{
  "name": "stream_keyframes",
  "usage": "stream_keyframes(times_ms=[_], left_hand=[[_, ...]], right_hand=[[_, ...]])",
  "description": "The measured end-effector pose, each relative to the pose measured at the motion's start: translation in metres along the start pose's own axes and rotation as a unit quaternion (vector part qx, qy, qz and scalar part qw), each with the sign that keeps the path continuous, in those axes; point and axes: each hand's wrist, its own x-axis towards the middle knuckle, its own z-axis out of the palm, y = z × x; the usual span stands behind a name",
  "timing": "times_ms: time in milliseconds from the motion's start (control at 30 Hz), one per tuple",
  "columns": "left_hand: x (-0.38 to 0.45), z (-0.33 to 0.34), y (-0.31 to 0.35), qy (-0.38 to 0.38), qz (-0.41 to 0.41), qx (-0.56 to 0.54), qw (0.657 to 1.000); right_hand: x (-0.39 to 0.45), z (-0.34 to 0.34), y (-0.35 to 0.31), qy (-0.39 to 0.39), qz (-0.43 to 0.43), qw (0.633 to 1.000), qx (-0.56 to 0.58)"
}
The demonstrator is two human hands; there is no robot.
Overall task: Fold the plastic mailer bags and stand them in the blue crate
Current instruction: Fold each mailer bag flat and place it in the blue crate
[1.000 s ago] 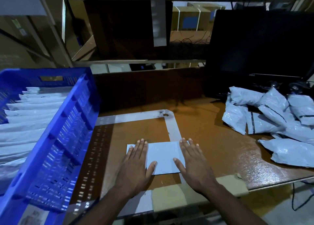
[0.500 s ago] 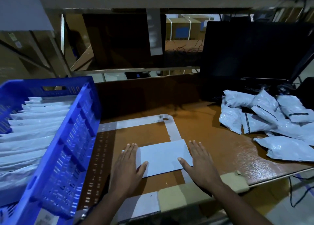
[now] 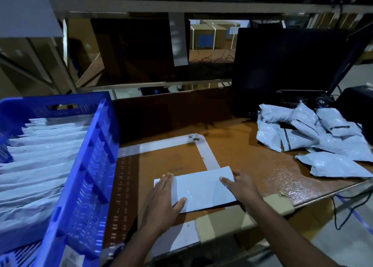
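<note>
A folded plastic mailer bag (image 3: pixel 201 188) lies flat on the brown table (image 3: pixel 252 157), low in the centre of the frame, as I watch through the head camera. It is a pale rectangle, its long edges running slightly uphill toward the right. The left hand (image 3: pixel 163 198) rests palm down on the bag's left end, fingers straight and together, thumb spread onto the plastic; it grips nothing. The right hand (image 3: pixel 242 186) sits at the bag's right end, thumb laid on top of the sheet and fingers beyond the edge, on or under it; I cannot tell whether they are curled around that edge or merely lying beside it.

Strips of pale tape (image 3: pixel 207 155) form a corner on the table just above the bag, and the bag's upper right edge overlaps one strip.

At the left of the frame stands the blue crate (image 3: pixel 90 176), its slotted wall just beside the left forearm. Inside it, folded mailer bags (image 3: pixel 40 161) stand on edge in a row, filling the crate front to back.

At the right of the frame, well apart from the hands, a loose heap of filled grey mailer parcels (image 3: pixel 314 137) lies on the table. Behind it, at upper right, is a dark monitor (image 3: pixel 286 69). Metal shelving (image 3: pixel 141 6) spans the top of the frame.
</note>
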Motion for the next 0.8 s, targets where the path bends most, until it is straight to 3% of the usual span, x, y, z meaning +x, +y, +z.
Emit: stream_keyframes(times_ms=[233,433,600,800], left_hand=[[0.002,-0.029,0.011,-0.019,-0.011,-0.017,1.000],[0.001,-0.085,0.043,-0.009,0.011,0.025,1.000],[-0.013,-0.138,0.071,-0.021,0.050,0.001,0.999],[-0.048,-0.209,0.089,0.062,0.065,-0.147,0.985]], right_hand=[[-0.015,-0.024,-0.008,-0.149,0.008,0.961,0.232],[-0.025,-0.053,-0.019,-0.198,-0.056,0.931,0.301],[-0.027,-0.063,-0.022,-0.193,-0.112,0.932,0.287],[-0.040,-0.058,-0.057,-0.209,-0.248,0.932,0.161]])
